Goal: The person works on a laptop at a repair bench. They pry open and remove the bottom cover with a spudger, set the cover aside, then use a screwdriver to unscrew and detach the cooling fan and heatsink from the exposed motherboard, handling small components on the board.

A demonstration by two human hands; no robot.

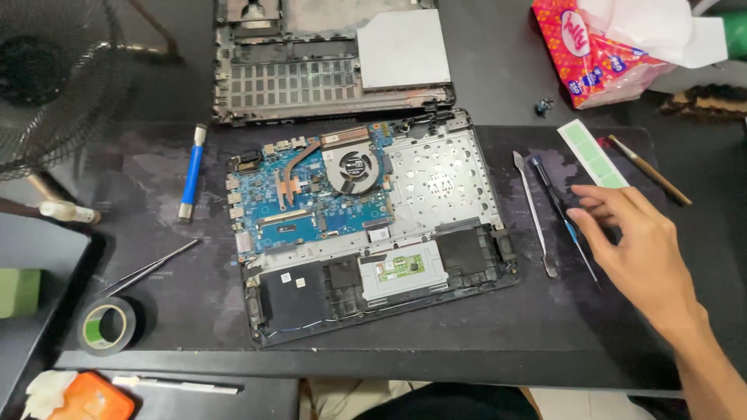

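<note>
Now: right hand fingers loosely spread, empty, tips at thin black tool w/ blue section.

The work mat looks matt, scuffed black rubber. The opened laptop shows a glossy blue circuit board, copper pipes and dull grey punched metal. The pry tool and tweezers are bright steel; the tissue pack is shiny plastic.

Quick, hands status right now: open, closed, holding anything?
Left hand: not in view.
Right hand: open, holding nothing, fingers spread over the dark-handled tool beside the metal spudger.
</note>
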